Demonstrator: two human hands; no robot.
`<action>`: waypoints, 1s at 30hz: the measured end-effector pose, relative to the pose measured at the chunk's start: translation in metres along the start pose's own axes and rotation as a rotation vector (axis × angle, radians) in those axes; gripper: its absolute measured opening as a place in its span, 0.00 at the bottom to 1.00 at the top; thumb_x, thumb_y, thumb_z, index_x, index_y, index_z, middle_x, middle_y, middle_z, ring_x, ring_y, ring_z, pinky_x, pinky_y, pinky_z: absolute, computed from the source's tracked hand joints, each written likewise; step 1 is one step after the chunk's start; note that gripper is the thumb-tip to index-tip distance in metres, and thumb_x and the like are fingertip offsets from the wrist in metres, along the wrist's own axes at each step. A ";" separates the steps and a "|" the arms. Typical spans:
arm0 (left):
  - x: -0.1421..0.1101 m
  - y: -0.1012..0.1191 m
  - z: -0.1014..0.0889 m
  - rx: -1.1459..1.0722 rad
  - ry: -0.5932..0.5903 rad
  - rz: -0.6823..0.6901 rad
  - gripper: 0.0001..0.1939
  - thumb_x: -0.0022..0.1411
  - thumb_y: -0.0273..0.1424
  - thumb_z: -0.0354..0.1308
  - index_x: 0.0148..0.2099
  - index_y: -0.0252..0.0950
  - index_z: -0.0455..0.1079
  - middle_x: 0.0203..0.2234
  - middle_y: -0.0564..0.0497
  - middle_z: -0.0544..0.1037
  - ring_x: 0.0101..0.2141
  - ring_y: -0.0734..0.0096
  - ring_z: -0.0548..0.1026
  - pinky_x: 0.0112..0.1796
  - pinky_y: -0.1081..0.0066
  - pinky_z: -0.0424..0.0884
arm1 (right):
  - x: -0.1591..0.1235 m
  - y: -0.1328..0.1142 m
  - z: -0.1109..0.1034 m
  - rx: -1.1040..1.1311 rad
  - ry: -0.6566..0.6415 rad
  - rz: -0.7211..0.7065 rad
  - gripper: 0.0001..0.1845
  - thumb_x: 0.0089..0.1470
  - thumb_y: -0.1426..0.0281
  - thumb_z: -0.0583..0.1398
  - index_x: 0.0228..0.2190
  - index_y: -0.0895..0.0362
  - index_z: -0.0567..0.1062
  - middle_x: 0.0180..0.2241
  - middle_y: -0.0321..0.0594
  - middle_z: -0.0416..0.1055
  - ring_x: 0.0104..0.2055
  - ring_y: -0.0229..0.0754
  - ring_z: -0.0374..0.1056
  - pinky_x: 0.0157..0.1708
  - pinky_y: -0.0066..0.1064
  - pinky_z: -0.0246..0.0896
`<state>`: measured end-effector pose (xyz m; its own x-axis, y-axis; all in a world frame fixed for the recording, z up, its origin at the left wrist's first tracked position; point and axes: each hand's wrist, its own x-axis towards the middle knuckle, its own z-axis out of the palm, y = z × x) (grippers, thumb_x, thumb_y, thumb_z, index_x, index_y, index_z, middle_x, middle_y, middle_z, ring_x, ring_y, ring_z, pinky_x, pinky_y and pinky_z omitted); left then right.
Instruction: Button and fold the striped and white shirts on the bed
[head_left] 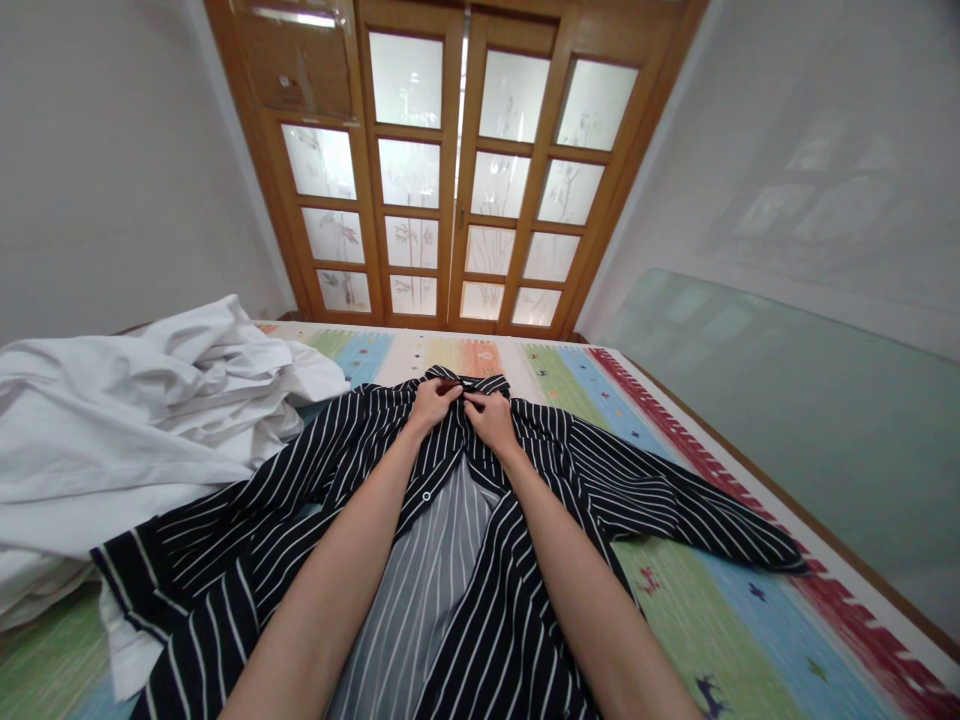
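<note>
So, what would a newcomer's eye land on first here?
Probably the black-and-white striped shirt spread across the middle, with the left hand and right hand at its collar. Left of it sits a rumpled heap of white cloth. Beyond, at the top, stand wooden doors with bright panes.

heap of white cloth (pixel 120 420) lay crumpled at left, on multicoloured cover (pixel 735 625). cover ran far to near in green, blue and pale stripes, small animal and star figures scattered over it; dark red band (pixel 847 610) with toothed edge ran along right. wooden doors (pixel 409 215) stood at far end, frosted panes (pixel 409 80) bore faint plant designs. brown panel (pixel 292 65) filled far left top. plain wall (pixel 112 150) rose at left, another wall (pixel 810 110) at right, pale green panel (pixel 787 400) low against it.
</note>
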<state>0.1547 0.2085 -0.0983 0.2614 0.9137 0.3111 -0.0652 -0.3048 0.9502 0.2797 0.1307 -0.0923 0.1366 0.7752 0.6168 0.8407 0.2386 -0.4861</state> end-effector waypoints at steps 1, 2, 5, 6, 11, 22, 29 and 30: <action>0.000 0.000 0.000 -0.006 0.004 0.003 0.09 0.49 0.29 0.67 0.34 0.32 0.76 0.33 0.45 0.82 0.35 0.64 0.78 0.44 0.62 0.73 | 0.000 0.000 0.000 -0.009 -0.004 0.007 0.14 0.53 0.72 0.58 0.38 0.55 0.82 0.37 0.43 0.80 0.39 0.47 0.72 0.45 0.37 0.63; 0.000 0.000 0.001 -0.013 0.008 0.004 0.09 0.49 0.28 0.67 0.35 0.32 0.75 0.33 0.46 0.81 0.35 0.64 0.78 0.43 0.63 0.73 | 0.000 0.001 0.000 -0.015 -0.012 0.013 0.14 0.53 0.72 0.58 0.38 0.55 0.82 0.37 0.43 0.80 0.39 0.47 0.72 0.45 0.37 0.63; 0.000 0.000 0.001 -0.030 0.028 -0.002 0.10 0.49 0.27 0.66 0.36 0.32 0.72 0.30 0.48 0.80 0.34 0.66 0.78 0.41 0.65 0.74 | 0.001 0.002 0.000 -0.026 -0.044 0.017 0.14 0.53 0.74 0.58 0.39 0.56 0.82 0.37 0.44 0.80 0.40 0.46 0.71 0.46 0.35 0.62; -0.001 0.000 0.001 -0.034 0.036 -0.007 0.10 0.49 0.27 0.65 0.36 0.32 0.70 0.29 0.48 0.80 0.33 0.67 0.78 0.41 0.65 0.74 | 0.001 0.001 0.000 -0.033 -0.058 0.007 0.14 0.54 0.74 0.58 0.39 0.57 0.82 0.38 0.44 0.79 0.40 0.46 0.71 0.46 0.35 0.61; -0.001 0.001 0.000 -0.030 0.056 -0.026 0.12 0.50 0.27 0.64 0.36 0.34 0.65 0.25 0.51 0.77 0.29 0.69 0.77 0.37 0.68 0.74 | -0.001 -0.004 -0.002 -0.124 -0.143 -0.068 0.15 0.56 0.74 0.55 0.40 0.56 0.81 0.38 0.43 0.77 0.42 0.46 0.68 0.47 0.34 0.59; -0.009 0.014 0.007 0.089 0.055 0.073 0.11 0.50 0.25 0.61 0.32 0.37 0.59 0.23 0.56 0.72 0.26 0.73 0.73 0.32 0.72 0.69 | 0.001 -0.007 -0.004 -0.039 -0.083 0.060 0.14 0.56 0.74 0.55 0.33 0.57 0.81 0.34 0.44 0.78 0.39 0.45 0.70 0.44 0.33 0.62; -0.015 0.021 0.011 0.124 -0.002 0.129 0.12 0.51 0.26 0.60 0.31 0.39 0.56 0.22 0.58 0.70 0.26 0.72 0.73 0.31 0.73 0.67 | 0.006 0.001 -0.003 0.206 0.023 0.284 0.11 0.52 0.68 0.59 0.25 0.59 0.80 0.25 0.43 0.78 0.29 0.43 0.72 0.34 0.31 0.64; -0.015 0.021 0.012 0.129 -0.005 0.137 0.12 0.51 0.26 0.59 0.31 0.39 0.56 0.22 0.58 0.70 0.26 0.72 0.73 0.31 0.73 0.67 | 0.006 0.003 -0.002 0.222 0.031 0.289 0.10 0.52 0.68 0.60 0.26 0.59 0.79 0.25 0.43 0.78 0.28 0.43 0.72 0.34 0.31 0.65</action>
<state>0.1605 0.1850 -0.0830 0.2633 0.8601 0.4369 0.0239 -0.4585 0.8884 0.2838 0.1350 -0.0884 0.3705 0.8119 0.4511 0.6314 0.1360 -0.7634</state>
